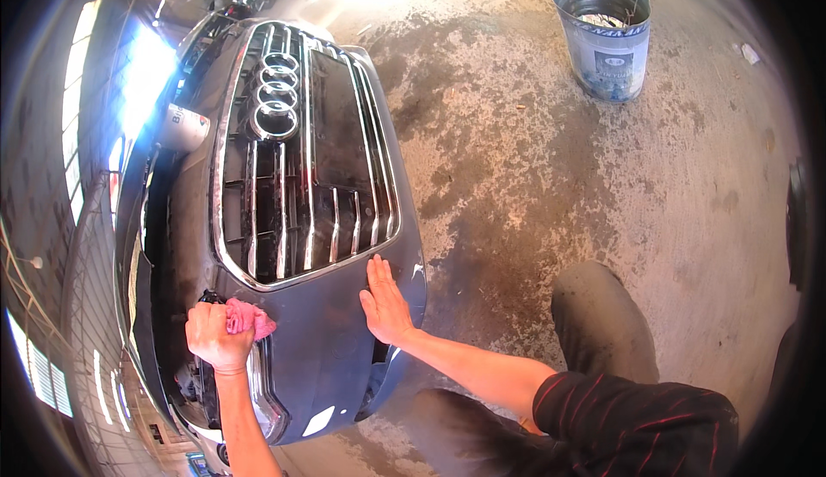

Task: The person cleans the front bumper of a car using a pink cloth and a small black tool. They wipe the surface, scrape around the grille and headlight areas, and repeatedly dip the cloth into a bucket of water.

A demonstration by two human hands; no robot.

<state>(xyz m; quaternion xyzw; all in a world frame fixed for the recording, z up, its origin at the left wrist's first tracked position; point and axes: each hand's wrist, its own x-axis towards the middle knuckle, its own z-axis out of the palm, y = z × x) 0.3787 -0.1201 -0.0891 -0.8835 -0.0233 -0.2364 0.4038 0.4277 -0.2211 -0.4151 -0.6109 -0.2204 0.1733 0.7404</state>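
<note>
Left hand (pixel 219 335) grips pink cloth (pixel 249 319), lower left; right hand (pixel 386 305) lies flat, empty, on bumper (pixel 331 339), lower centre. Wiping, seemingly: best keep cloth padded, strokes light, right palm bracing.

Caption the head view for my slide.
Left hand holds pink cloth; right hand rests on bumper beside grille.

The left hand (pixel 218 339) hides part of the pink cloth (pixel 249 318) — perhaps much.

Cloth (pixel 249 319) in left grip (pixel 217 337), grille (pixel 308 163) in bumper (pixel 320 326), bucket (pixel 604 68) right of bumper
</note>
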